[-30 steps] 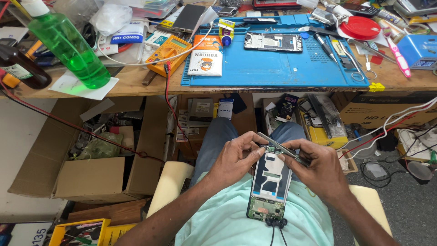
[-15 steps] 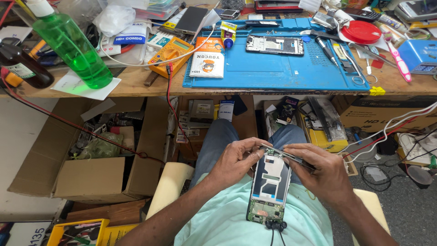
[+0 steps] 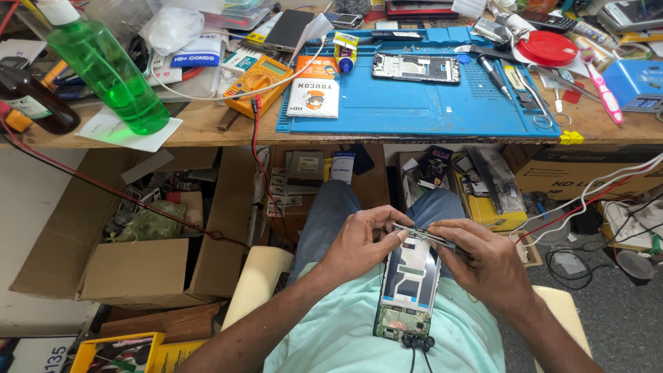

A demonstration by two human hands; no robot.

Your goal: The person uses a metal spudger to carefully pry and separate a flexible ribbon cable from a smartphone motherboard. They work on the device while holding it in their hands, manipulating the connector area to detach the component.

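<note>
On the far left of the wooden bench (image 3: 207,128) stand two bottles: a dark brown one (image 3: 31,100) with a pale label, and a clear one of green liquid (image 3: 103,65), tilted, its foot on a white paper sheet (image 3: 114,131). Right of them lies one orange multimeter (image 3: 259,83), with a red lead (image 3: 254,152) dropping over the near edge. Just right of it is one flat white and orange packet (image 3: 313,97), and behind that a small yellow glue tube (image 3: 345,52).

The blue work mat (image 3: 414,114) bears one opened phone frame (image 3: 416,68) at its far edge. Farther right sit one red round lid (image 3: 550,48), one pink toothbrush (image 3: 605,97) and a blue box (image 3: 639,83).

Under the bench, an open brown carton (image 3: 138,269) stands at the left; a yellow box (image 3: 117,352) shows at the near left corner, and another brown carton (image 3: 573,176) sits at the right.

In the person's lap, near and centre, lies the opened phone (image 3: 412,283), green board at its near end. The left hand (image 3: 362,242) curls over the phone's far left corner, fingertips pressed on a thin metal strip (image 3: 425,235) across the top. The right hand (image 3: 483,259) pinches the strip's right end between thumb and forefinger.
</note>
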